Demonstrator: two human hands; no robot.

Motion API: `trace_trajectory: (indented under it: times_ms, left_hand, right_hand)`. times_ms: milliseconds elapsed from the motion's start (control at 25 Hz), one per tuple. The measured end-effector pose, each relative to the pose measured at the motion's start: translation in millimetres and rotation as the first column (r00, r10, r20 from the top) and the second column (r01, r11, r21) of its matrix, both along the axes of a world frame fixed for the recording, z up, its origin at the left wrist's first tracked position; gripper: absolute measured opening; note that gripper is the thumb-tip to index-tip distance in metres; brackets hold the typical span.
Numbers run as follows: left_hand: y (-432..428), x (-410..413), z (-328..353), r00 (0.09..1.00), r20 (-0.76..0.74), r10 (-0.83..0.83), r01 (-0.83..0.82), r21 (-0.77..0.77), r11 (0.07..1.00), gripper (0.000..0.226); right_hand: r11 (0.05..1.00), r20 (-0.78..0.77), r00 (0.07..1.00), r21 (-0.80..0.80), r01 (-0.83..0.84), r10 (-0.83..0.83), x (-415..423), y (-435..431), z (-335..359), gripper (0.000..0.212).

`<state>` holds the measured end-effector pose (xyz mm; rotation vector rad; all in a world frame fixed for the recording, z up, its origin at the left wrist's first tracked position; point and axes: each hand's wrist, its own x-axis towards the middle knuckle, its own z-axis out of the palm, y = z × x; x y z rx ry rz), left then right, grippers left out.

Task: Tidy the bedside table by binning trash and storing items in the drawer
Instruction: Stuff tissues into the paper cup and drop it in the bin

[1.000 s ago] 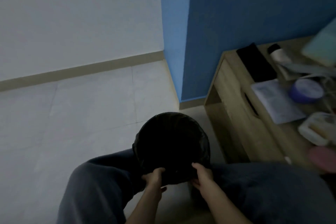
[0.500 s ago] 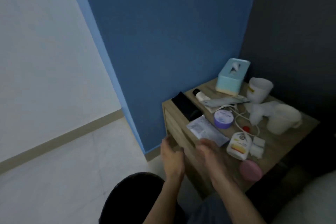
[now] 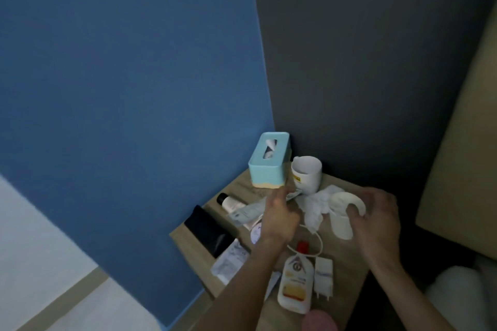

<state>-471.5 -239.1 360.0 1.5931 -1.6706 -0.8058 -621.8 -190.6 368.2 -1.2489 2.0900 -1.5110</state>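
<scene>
The wooden bedside table (image 3: 347, 266) is cluttered. My right hand (image 3: 376, 217) curls around a white paper cup (image 3: 340, 226) at the table's right side, with the thumb on its rim. A crumpled white tissue (image 3: 314, 208) lies just left of the cup. My left hand (image 3: 279, 217) hovers with bent fingers over a flat grey tube (image 3: 247, 211); whether it holds the tube is hidden. The bin is out of view.
At the back stand a teal tissue box (image 3: 269, 166) and a white mug (image 3: 306, 177). In front lie a black-capped bottle (image 3: 228, 201), a black item (image 3: 209, 228), a paper packet (image 3: 231, 260), a white cable (image 3: 318, 244), a lotion bottle (image 3: 295, 285) and a charger (image 3: 324, 277).
Both hands let go of the black bin on the floor and rose to the table top. My view swung up and right; the right hand reached the paper cup.
</scene>
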Motion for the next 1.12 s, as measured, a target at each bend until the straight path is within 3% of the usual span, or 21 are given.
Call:
trace_trajectory:
  times_ms: [120, 200, 320, 440, 520, 680, 760, 840, 920, 1120]
  left_hand:
    - [-20.5, -21.7, -7.7, 0.971, 0.174, -0.167, 0.152, 0.097, 0.984, 0.043]
    - [-30.2, -33.9, -15.7, 0.911, 0.305, -0.277, 0.226, 0.193, 0.955, 0.046]
    - [-43.1, -44.3, -33.2, 0.817, 0.439, -0.373, 0.259, 0.297, 0.919, 0.058]
    - [-49.5, -51.8, -56.0, 0.722, 0.536, -0.438, 0.3, 0.328, 0.896, 0.072]
    - [-44.8, -57.4, -68.5, 0.682, 0.603, -0.414, 0.283, 0.304, 0.91, 0.071]
    - [-40.2, -63.6, -72.1, 0.643, 0.737, -0.207, 0.178, 0.119, 0.977, 0.038]
    - [-40.5, -61.2, -63.8, 0.718, 0.684, -0.128, 0.143, 0.035, 0.989, 0.039]
    - [-38.1, -58.2, -50.6, 0.866, 0.493, -0.08, 0.103, -0.02, 0.994, 0.035]
    - [-32.3, -48.5, -32.0, 0.957, 0.289, -0.032, 0.057, -0.079, 0.995, 0.035]
    - [-1.7, 20.0, 24.8, 0.993, -0.091, 0.073, -0.095, -0.266, 0.959, 0.036]
  right_hand:
    - [0.976, -0.19, 0.97, 0.182, -0.118, 0.153, -14.2, -23.5, -14.3, 0.065]
    - [0.92, -0.183, 0.943, 0.335, -0.205, 0.276, -17.6, -35.3, -27.7, 0.073]
    - [0.884, -0.113, 0.936, 0.383, -0.27, 0.335, -17.8, -44.6, -45.9, 0.066]
    - [0.918, -0.183, 0.939, 0.328, -0.221, 0.291, -18.8, -46.4, -55.2, 0.056]
    - [0.925, -0.189, 0.944, 0.322, -0.201, 0.271, -19.1, -47.9, -57.0, 0.055]
    - [0.926, -0.139, 0.953, 0.308, -0.216, 0.269, -26.4, -48.7, -54.8, 0.057]
    - [0.933, -0.117, 0.959, 0.288, -0.214, 0.257, -28.1, -46.2, -48.6, 0.059]
    - [0.938, -0.123, 0.96, 0.277, -0.209, 0.25, -26.0, -40.9, -38.4, 0.06]
    - [0.944, -0.146, 0.95, 0.224, -0.241, 0.277, -16.1, -38.1, -23.1, 0.06]
    - [0.896, -0.143, 0.885, 0.106, -0.431, 0.443, 44.2, -37.1, 29.9, 0.063]
